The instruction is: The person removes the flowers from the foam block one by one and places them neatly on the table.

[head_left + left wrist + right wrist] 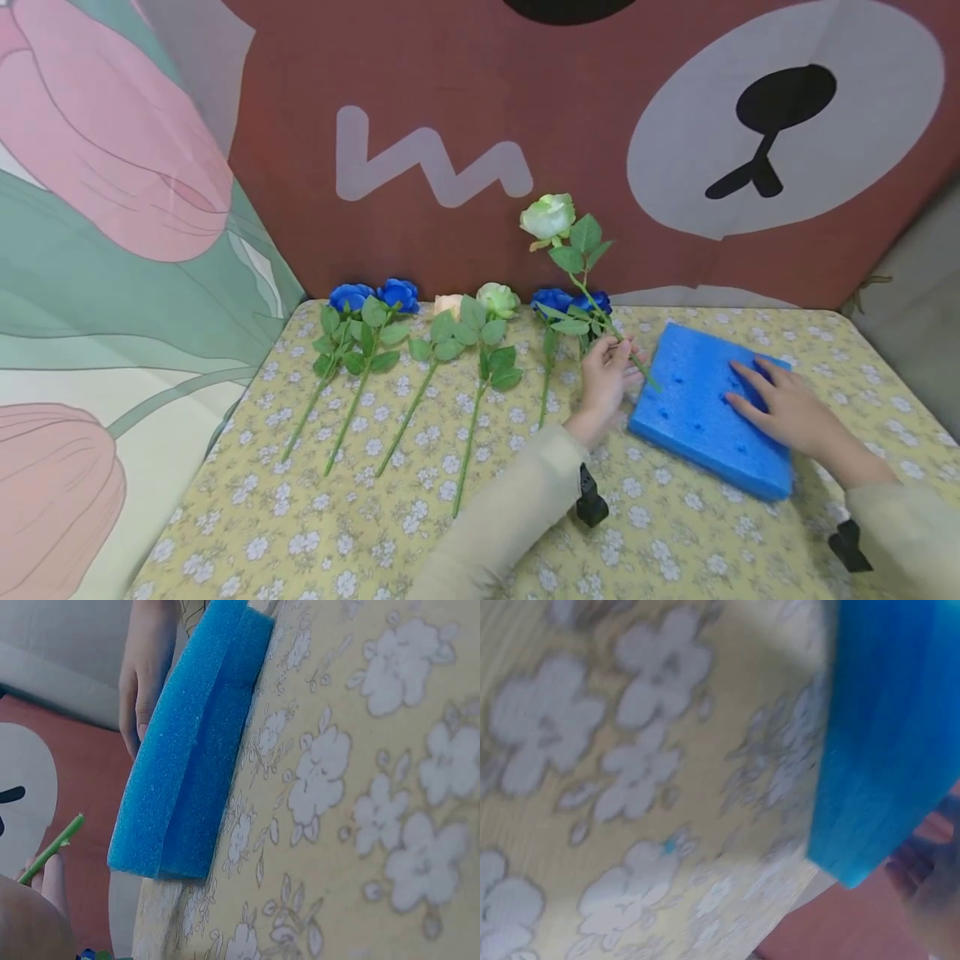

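In the head view my left hand (606, 375) pinches the green stem of a pale green-white artificial rose (548, 217). The bloom points up and left, and the stem's lower end lies over the left edge of a blue foam block (693, 425). Several small holes mark the block's top. My right hand (787, 412) rests on its right part with the fingers spread. The left wrist view shows the cut stem end (60, 844) clear of the foam side (169, 765). In the right wrist view the foam (885, 750) stands beside my blurred right hand (934, 892).
Left of the block lie two blue roses (351, 297), a peach rose (447, 305), a pale green rose (497, 301) and two more blue roses (552, 300), blooms towards the back. A flowered cloth (337, 542) covers the table. A brown printed backdrop (450, 75) stands behind.
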